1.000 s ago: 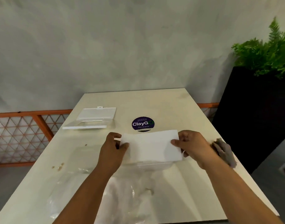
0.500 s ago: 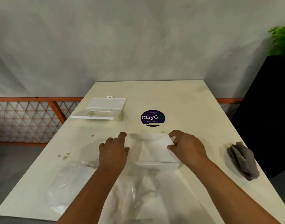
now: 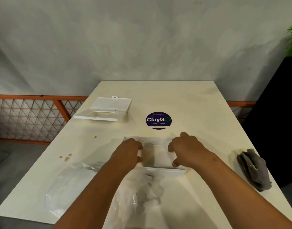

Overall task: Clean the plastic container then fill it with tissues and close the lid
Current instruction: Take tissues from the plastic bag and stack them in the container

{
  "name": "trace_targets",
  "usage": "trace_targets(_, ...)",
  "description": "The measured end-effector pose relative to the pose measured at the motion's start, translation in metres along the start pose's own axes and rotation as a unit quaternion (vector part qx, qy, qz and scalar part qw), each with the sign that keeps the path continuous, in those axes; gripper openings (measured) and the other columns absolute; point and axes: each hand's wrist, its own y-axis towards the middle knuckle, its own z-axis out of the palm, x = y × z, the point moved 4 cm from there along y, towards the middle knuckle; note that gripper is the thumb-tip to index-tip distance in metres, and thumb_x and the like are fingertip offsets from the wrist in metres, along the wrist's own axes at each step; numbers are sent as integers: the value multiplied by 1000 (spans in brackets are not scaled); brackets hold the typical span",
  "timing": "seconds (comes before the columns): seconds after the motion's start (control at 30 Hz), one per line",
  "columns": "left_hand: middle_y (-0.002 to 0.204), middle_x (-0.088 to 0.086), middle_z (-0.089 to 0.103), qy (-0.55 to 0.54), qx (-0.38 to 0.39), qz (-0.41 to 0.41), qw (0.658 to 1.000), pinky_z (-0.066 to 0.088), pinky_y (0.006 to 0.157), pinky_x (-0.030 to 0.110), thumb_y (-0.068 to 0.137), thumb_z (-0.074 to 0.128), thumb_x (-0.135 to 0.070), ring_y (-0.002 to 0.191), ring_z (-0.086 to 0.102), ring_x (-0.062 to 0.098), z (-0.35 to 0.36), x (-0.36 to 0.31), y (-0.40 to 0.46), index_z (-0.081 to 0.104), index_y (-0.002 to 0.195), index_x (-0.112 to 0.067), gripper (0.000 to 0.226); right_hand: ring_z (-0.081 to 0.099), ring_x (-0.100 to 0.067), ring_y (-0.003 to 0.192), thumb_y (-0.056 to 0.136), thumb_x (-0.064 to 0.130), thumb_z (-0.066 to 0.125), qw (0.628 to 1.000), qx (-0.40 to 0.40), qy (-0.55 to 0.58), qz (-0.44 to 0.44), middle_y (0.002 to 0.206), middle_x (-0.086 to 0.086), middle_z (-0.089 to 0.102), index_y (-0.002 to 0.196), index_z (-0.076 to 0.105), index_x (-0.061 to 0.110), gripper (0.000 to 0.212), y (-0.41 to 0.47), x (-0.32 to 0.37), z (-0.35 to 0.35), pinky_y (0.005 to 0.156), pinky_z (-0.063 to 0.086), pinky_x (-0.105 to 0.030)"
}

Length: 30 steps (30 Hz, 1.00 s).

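Two bare hands work at the middle of the cream surface (image 3: 183,100), towards its near edge; left hand (image 3: 128,153) and right hand (image 3: 187,150) both lie on a stack of white tissues (image 3: 160,154) that sits in a clear plastic container (image 3: 165,170); only the container's near wall shows plainly, just below the hands. Left fingers (image 3: 138,146) curled down onto the left part of the stack; right fingers (image 3: 171,148) curled down onto its right part, thumb at the near side; cannot tell whether either hand pinches the tissues or only presses on them. A strip of tissue shows between the two hands; hands apart, not touching.

A second clear plastic box (image 3: 105,109), lid laid open and flat, rests near the far-left edge. A round purple "ClayGo" sticker (image 3: 158,120) sits just beyond the hands, at the surface's centre. Crumpled clear plastic wrapping (image 3: 70,184) spreads over the near-left part and runs under the forearms. A folded grey cloth (image 3: 253,169) lies at the right edge, well apart from the right hand. Brown spots (image 3: 66,157) mark the left side. An orange lattice railing (image 3: 31,116) runs behind the left edge.
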Motion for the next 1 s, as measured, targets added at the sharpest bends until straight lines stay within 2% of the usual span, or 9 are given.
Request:
trace_targets(0.1,123,0,57,-9,17,-4,1000,46,79,17,83,71,-19,103,60,18,4,0,5,60,124,-23,42,43,-21,111,78,37,76,999,9,-33,8,114,0,61,120,63,22,46,5,4,4,88,41,-31)
trace_targets(0.23,127,-1,57,-30,13,-3,999,44,91,23,84,71,-21,112,57,17,0,0,0,59,125,-20,44,43,-21,110,81,38,73,1000,-17,-18,10,117,1,58,124,61,24,47,2,2,2,90,40,-31)
trace_targets(0.37,108,-12,56,-136,-89,1,987,38,88,13,87,67,-26,108,55,5,-19,5,-26,65,109,-26,22,43,-16,112,83,43,69,987,-117,108,27,116,11,60,119,61,34,38,-10,-2,5,87,38,-30)
trace_targets(0.5,102,-17,60,-197,-111,20,974,40,73,2,90,64,-29,95,58,-1,-30,15,-64,67,102,-31,13,53,1,81,82,40,71,947,-152,281,11,90,20,64,87,67,35,9,-43,9,7,68,40,-16)
trace_targets(0.63,103,-29,61,-196,-116,43,973,40,77,2,93,58,-31,98,51,-18,-31,37,-102,66,100,-38,14,52,5,56,81,36,73,917,-64,392,-36,73,25,64,73,70,31,10,-70,47,18,54,37,-8)
trace_targets(0.73,106,-27,63,-102,-150,58,982,43,88,11,95,55,-32,99,55,-10,-23,60,-123,69,105,-35,17,55,10,64,85,31,69,917,-17,396,-50,74,22,66,77,71,35,9,-74,80,42,59,38,-7)
trace_targets(0.83,120,-14,64,-3,-159,61,985,44,98,34,92,54,-36,118,56,9,-6,78,-132,66,116,-33,28,54,12,64,88,27,64,921,-58,385,-21,69,22,60,73,58,47,26,-70,102,60,59,37,-7)
trace_targets(0.93,128,-9,61,37,-154,52,986,33,105,40,94,48,-38,127,50,15,5,86,-138,61,124,-30,34,56,-1,65,89,23,57,928,-85,362,24,68,13,57,69,55,35,23,-63,118,71,56,40,-12)
trace_targets(1.0,129,-9,60,48,-151,57,986,28,107,38,92,39,-40,128,49,15,10,83,-136,60,125,-29,41,61,-12,72,89,35,56,930,-88,352,57,74,6,64,75,61,24,18,-57,119,73,66,51,-27)
